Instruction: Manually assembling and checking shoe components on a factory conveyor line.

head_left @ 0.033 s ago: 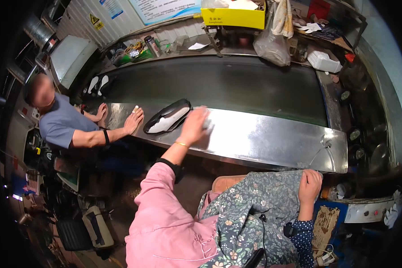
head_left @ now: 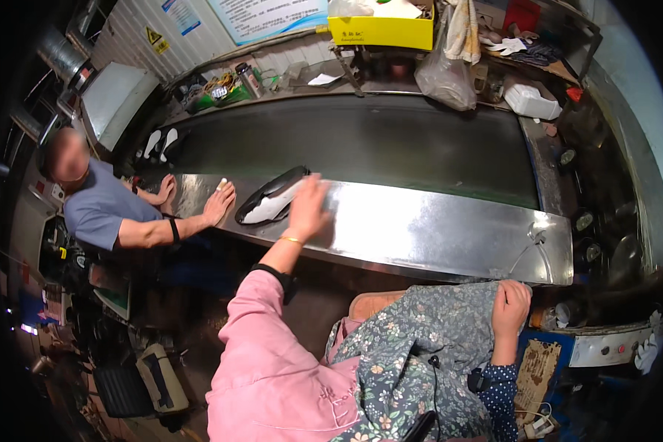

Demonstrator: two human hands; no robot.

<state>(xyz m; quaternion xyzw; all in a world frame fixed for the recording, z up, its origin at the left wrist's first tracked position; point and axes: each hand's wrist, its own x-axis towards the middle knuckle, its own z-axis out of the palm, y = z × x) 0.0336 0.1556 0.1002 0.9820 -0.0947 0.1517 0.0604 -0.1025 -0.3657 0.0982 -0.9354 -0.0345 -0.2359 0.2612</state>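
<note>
Over the steel ledge point(head_left: 449, 228), the left hand point(head_left: 308, 212), fingers too blurred to judge, could dislodge the black-and-white shoe part point(head_left: 272, 203) by stray contact.

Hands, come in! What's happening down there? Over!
Left hand at footwear's right end, blurred, contact unclear. Right hand on flowered cloth. Footwear on metal table; co-worker's hand close by.

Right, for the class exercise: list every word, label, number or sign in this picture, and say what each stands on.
Yellow box: dark print on its front; wording not copied here.
Yellow warning sign on the wall: a black triangle symbol; any lettering is too small to read.
Blue-and-white notice on the wall: too small to read.
White-and-blue poster: rows of print, too small and blurred to read.
</note>
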